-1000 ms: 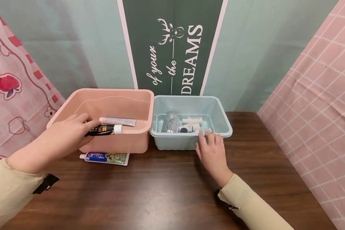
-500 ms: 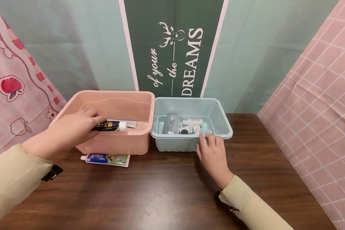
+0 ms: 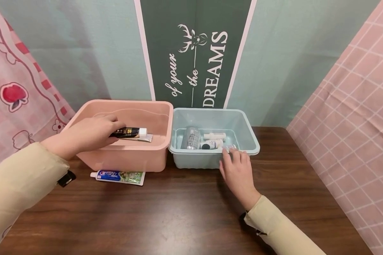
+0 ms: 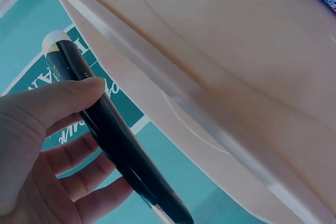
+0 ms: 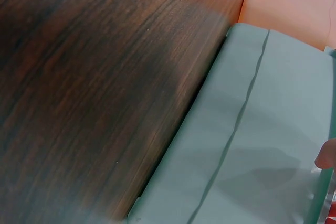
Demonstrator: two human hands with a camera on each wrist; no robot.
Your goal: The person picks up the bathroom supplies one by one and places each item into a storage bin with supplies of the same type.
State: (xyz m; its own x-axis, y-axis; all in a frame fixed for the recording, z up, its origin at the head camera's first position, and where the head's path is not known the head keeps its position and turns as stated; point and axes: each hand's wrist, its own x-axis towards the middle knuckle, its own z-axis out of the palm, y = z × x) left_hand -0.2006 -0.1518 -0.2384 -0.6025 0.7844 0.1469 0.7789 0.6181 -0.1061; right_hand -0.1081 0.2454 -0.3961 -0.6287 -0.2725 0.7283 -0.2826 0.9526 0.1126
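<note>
My left hand (image 3: 90, 134) pinches a black toothpaste tube (image 4: 113, 124) with a white cap between thumb and fingers, over the pink bin (image 3: 146, 159). Below this tube a pale toothpaste tube (image 3: 146, 138) lies in the bin, partly covered. My right hand (image 3: 237, 173) is at the front rim of the light blue bin (image 3: 198, 161), fingertips over the edge beside a small clear bottle (image 3: 231, 146); I cannot tell whether they hold it. In the right wrist view only a thumb (image 5: 327, 155) and bits of fingers show, at the rim.
In the blue bin lie a clear bottle (image 3: 191, 138) and small white bottles (image 3: 215, 136). A blue and green toothpaste tube (image 3: 119, 177) lies on the brown table (image 3: 178, 212) against the pink bin's front. The bins stand side by side before a green cloth (image 3: 115, 53).
My left hand has carried the black toothpaste tube to the right and deeper over the pink bin, above the pale tube. The right hand stays at the blue bin's rim.
</note>
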